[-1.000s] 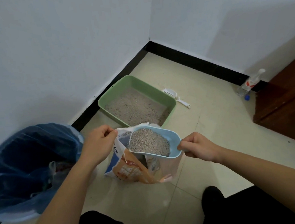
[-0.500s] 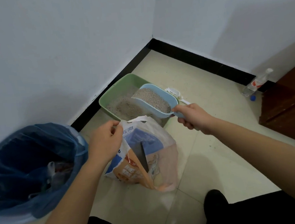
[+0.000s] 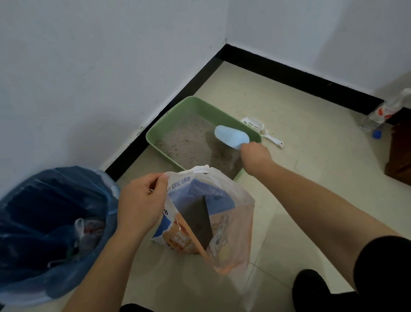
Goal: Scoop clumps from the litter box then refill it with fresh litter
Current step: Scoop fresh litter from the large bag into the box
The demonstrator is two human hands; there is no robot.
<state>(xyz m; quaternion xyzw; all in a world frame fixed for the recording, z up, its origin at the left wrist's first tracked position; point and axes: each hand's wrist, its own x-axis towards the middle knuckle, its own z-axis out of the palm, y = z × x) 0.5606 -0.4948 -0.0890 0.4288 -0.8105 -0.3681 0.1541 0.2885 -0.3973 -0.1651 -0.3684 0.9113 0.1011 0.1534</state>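
The left hand [image 3: 141, 202] is held near the body on a bent arm, thumb and fingers pinched on the top edge of the bag [image 3: 226, 228], while the right arm is stretched forward, the right hand [image 3: 256, 155] curled round the handle of the scoop [image 3: 231, 137], turned mouth-down beyond the knuckles.

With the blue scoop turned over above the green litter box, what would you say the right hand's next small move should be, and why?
Probably carry the blue scoop to the litter bag and dip it in: the right hand holds it upside down over the litter box, seemingly emptied, and the left hand holds the bag's mouth open.
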